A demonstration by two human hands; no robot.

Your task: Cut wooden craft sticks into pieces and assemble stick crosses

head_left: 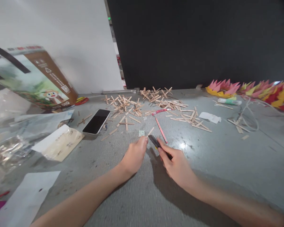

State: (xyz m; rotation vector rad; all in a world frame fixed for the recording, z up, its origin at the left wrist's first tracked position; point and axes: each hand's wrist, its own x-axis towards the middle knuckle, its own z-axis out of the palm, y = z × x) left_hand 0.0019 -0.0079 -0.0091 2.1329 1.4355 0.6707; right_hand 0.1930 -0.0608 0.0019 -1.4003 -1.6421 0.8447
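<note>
Toward the back of the surface (pixel 123 201) lies a loose heap (pixel 153 97) of sticks, and nearer us the right grip (pixel 176 160) and left grip (pixel 135 156) are both clasped, one round a black cutter (pixel 155 142), the other on a pale stick (pixel 150 131) that juts forward just beside the cutter's tip. If the cutter skids, we judge, it could nick the left grip sitting so near, though we cannot make out the blade; pressed unevenly, so thin a stick might snap or twist, its far end looking unsupported
</note>
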